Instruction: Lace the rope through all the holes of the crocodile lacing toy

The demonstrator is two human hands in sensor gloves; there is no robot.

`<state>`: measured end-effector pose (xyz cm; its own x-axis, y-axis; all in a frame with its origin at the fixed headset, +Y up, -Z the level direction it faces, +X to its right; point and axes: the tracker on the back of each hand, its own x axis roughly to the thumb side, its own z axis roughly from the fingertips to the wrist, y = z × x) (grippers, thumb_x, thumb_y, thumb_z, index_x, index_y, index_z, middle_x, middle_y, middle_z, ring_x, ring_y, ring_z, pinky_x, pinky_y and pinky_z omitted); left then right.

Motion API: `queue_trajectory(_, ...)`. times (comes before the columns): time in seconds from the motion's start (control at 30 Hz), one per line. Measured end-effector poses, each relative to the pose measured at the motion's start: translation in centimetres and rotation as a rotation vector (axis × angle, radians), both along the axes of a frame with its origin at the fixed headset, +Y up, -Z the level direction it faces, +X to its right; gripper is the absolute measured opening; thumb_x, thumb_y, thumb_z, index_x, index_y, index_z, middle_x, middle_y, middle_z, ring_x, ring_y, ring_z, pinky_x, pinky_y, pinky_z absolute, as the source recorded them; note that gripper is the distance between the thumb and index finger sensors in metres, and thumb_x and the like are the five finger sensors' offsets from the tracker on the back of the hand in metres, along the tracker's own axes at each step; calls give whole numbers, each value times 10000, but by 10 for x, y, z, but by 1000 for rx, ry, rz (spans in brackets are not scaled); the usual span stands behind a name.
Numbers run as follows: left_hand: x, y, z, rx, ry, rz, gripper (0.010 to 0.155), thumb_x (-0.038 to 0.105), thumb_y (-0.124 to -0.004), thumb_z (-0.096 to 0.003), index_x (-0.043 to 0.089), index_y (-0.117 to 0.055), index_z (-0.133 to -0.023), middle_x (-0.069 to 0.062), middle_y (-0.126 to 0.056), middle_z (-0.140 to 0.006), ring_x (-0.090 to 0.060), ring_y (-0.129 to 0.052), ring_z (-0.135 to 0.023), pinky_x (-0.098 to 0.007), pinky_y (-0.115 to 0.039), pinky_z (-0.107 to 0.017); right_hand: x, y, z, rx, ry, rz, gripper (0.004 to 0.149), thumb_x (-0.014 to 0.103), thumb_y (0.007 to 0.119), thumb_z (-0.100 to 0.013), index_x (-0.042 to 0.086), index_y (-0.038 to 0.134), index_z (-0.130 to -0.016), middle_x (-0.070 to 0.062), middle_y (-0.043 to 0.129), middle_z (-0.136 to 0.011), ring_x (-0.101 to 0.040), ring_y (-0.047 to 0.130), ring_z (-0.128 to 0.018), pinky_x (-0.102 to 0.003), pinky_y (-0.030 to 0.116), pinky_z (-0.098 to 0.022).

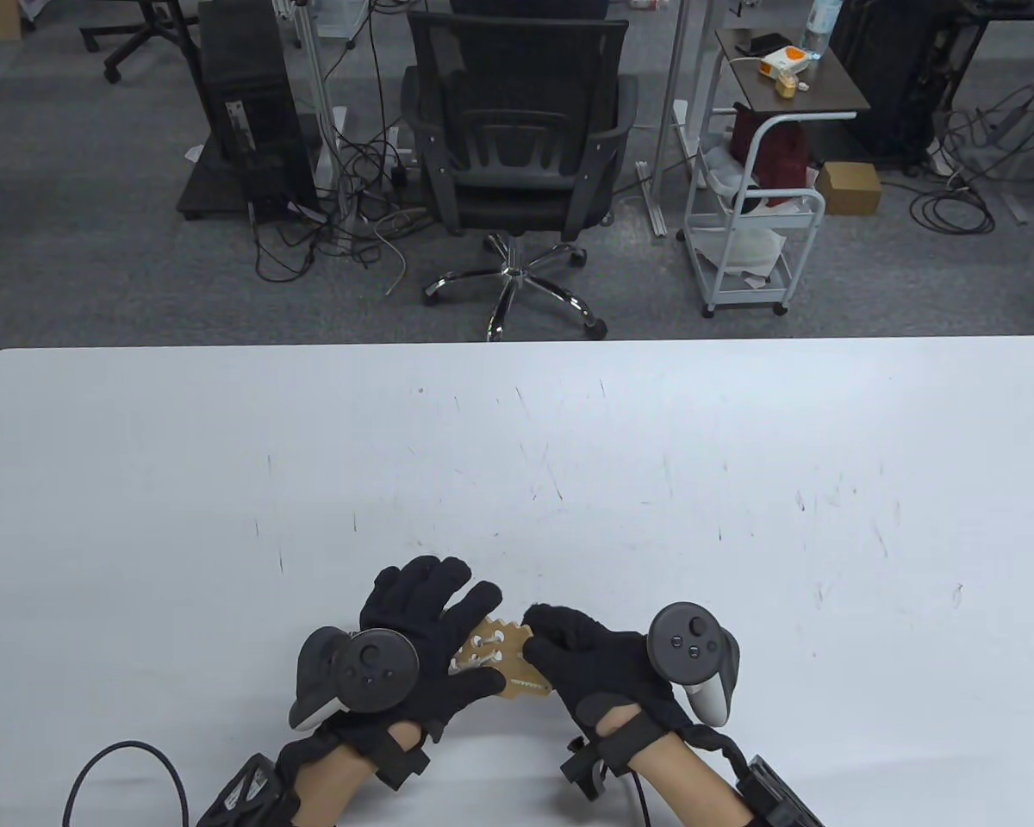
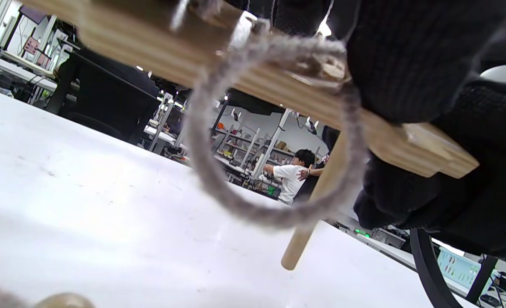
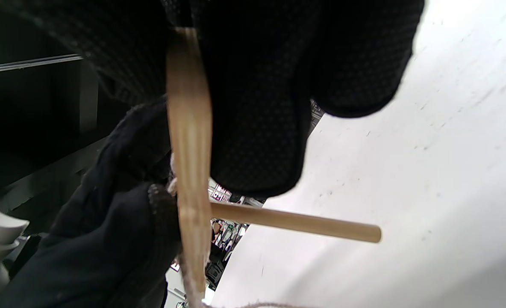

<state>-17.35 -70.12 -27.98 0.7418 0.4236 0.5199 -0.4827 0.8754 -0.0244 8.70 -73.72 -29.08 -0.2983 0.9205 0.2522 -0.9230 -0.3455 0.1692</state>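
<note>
The wooden crocodile toy (image 1: 495,656) is held just above the table between both hands. My left hand (image 1: 435,629) grips its left part, fingers over the top and thumb along the near edge. My right hand (image 1: 582,659) curls round its right end. From below, the board (image 2: 150,47) carries a loop of grey rope (image 2: 274,220) hanging under it. A wooden needle (image 2: 304,231) pokes down through a hole. In the right wrist view the board (image 3: 189,128) stands edge-on between gloved fingers (image 3: 257,107), and the needle (image 3: 304,224) sticks out sideways. The needle's upper end is hidden.
The white table (image 1: 517,448) stretches wide beyond the hands. A black cable (image 1: 121,767) loops at the near left corner. Behind the far edge stand an office chair (image 1: 517,155) and a white cart (image 1: 758,215). A rounded wooden piece (image 2: 65,301) lies close below the left wrist.
</note>
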Motion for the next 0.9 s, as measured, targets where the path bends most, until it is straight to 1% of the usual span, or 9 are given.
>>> queue_trajectory(0.13, -4, 3, 1, 27, 17, 22, 855, 594, -936, -352, 406, -542, -1087, -55, -399, -1178, -387, -285, -1099, -634, -233, -786, 5, -1, -2, -16, -26, -9, 502, 366, 856, -451, 63, 788, -846, -77, 1052, -662, -184, 1118, -407, -398, 870, -388)
queue_trajectory(0.3, -13, 12, 3, 83, 66, 90, 822, 586, -928, -360, 404, -569, -1077, -60, -452, -1163, -382, -360, -1083, -617, -283, -788, 11, -2, -5, -35, -55, -32, 503, 366, 856, -452, 63, 786, -848, -80, 1048, -667, -185, 1118, -407, -398, 868, -391)
queue_trajectory(0.47, -21, 17, 5, 118, 100, 143, 790, 576, -920, -374, 390, -591, -1068, -53, -542, -1118, -353, -500, -1013, -588, -350, -786, 19, -1, -8, -43, -87, -55, 503, 365, 855, -454, 62, 785, -850, -79, 1050, -666, -186, 1116, -413, -400, 866, -395)
queue_trajectory(0.57, -23, 19, 5, 112, 108, 180, 747, 574, -909, -382, 370, -632, -1044, -25, -667, -1025, -303, -623, -917, -549, -446, -766, 25, -1, -10, -46, -114, -71, 504, 366, 856, -454, 64, 783, -852, -79, 1046, -672, -186, 1116, -414, -401, 866, -396)
queue_trajectory(0.63, -24, 20, 5, 108, 100, 211, 695, 567, -907, -386, 353, -687, -1010, 1, -786, -928, -272, -733, -833, -528, -538, -737, 29, 0, -12, -47, -134, -83, 505, 366, 855, -455, 64, 781, -853, -80, 1044, -674, -186, 1114, -417, -399, 865, -398)
queue_trajectory(0.67, -24, 20, 5, 113, 95, 225, 652, 563, -908, -382, 352, -740, -975, 14, -845, -874, -258, -790, -786, -519, -587, -719, 32, 0, -13, -50, -146, -91, 505, 366, 854, -456, 64, 780, -854, -79, 1043, -675, -187, 1114, -418, -401, 865, -398)
queue_trajectory(0.73, -24, 21, 4, 137, 83, 249, 485, 541, -913, -382, 354, -902, -829, 40, -982, -721, -227, -917, -656, -498, -698, -661, 35, 0, -14, -48, -163, -99, 505, 366, 854, -456, 65, 779, -855, -79, 1043, -675, -187, 1114, -418, -400, 864, -399)
queue_trajectory(0.77, -24, 20, 4, 128, 73, 248, 430, 533, -913, -383, 352, -947, -772, 44, -1014, -674, -221, -947, -615, -491, -725, -640, 36, 1, -14, -48, -169, -104, 506, 366, 854, -456, 65, 779, -856, -81, 1042, -677, -187, 1114, -420, -400, 864, -400)
queue_trajectory(0.9, -20, 15, 0, 84, 46, 230, 424, 527, -924, -376, 315, -984, -737, 32, -1059, -606, -221, -989, -538, -485, -773, -588, 41, 2, -15, -52, -188, -135, 508, 366, 853, -457, 65, 775, -858, -80, 1040, -678, -186, 1113, -423, -400, 863, -403)
